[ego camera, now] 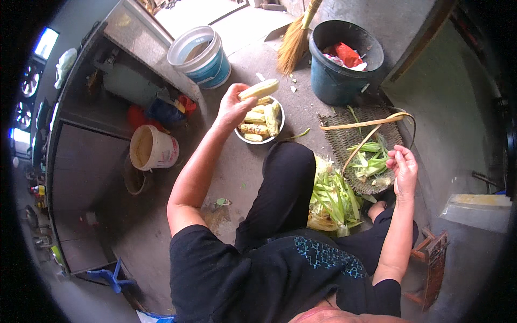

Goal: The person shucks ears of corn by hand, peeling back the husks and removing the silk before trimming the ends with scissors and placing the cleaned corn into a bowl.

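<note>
My left hand (pixel 235 105) grips a husked corn cob (pixel 260 89) above a round bowl (pixel 282 126). Several more peeled corn cobs (pixel 256 118) lie in that bowl, some with dark kernels; my hand and the held cob partly cover them. On the other side, my right hand (pixel 405 168) is raised near the edge of a woven basket (pixel 337 139), its fingers curled. Whether anything thin is pinched there I cannot tell. Green corn husks (pixel 370 159) lie inside the basket. A larger heap of husks and silk (pixel 333 198) covers the floor between my legs.
A dark bucket (pixel 335 87) with red and white rubbish stands beyond the basket, beside a straw broom (pixel 293 44). Left of the bowl are a blue-and-white bucket (pixel 208 68) and a stained white bucket (pixel 155 147). A small wooden stool (pixel 435 266) stands at right, and a counter (pixel 83 157) at left.
</note>
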The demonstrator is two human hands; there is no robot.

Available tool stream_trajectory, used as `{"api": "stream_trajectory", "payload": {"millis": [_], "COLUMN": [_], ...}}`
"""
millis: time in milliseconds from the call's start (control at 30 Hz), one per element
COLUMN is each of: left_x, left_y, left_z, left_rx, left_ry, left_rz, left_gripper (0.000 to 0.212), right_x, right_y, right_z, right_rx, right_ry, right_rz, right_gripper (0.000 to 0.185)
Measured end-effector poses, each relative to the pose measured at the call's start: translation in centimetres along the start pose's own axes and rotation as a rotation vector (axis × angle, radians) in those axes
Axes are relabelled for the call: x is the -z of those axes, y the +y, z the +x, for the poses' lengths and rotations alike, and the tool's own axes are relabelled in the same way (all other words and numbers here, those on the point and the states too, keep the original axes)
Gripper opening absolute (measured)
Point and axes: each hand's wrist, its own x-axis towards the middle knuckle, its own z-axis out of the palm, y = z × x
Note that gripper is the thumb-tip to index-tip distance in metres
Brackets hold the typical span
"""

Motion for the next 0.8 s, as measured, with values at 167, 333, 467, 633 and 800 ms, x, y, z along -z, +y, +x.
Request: {"api": "stream_trajectory", "payload": {"millis": [167,333,467,633,800], "left_x": [4.7,4.1,3.3,0.7,-2.3], "left_y": [-17.3,-19.9,-21.7,-27.5,-28.5], "left_z": [1.0,1.6,0.0,-4.4,-5.1], "left_rx": [0.186,0.24,0.134,0.111,0.253], "left_ry": [0.304,0.323,0.406,0.341,0.283], "left_rz": [0.366,0.609,0.766,0.677,0.699], "left_gripper": [0.039,0.037,0.034,0.041,0.066], "right_x": [-1.1,-1.9,-3.3,-4.7,-5.3], "right_y": [2.6,4.3,5.4,6.7,6.7], "right_z": [0.8,2.4,4.1,5.9,6.1], "right_rx": [-0.13,-0.198,-0.236,-0.269,-0.282], "right_ry": [-0.013,0.009,-0.016,-0.089,-0.089], "right_rz": [-0.071,-0.133,-0.16,-0.178,-0.186], "right_gripper": [0.016,0.017,0.017,0.016,0.016]}}
